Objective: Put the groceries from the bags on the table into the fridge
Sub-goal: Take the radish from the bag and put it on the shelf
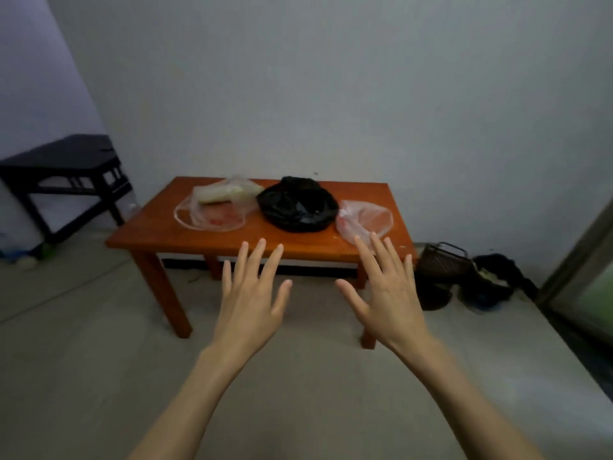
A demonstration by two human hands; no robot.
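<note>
With left hand (pixel 252 295) and right hand (pixel 384 290) spread and empty, we reach the desk (pixel 172 235) — taking the black bag (pixel 298 205) from underneath, we judge, so nothing spills.

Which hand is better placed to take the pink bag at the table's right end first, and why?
The right hand. It is open, with its fingertips overlapping the pink bag in the head view. The left hand, also open, is nearer the black bag.
</note>
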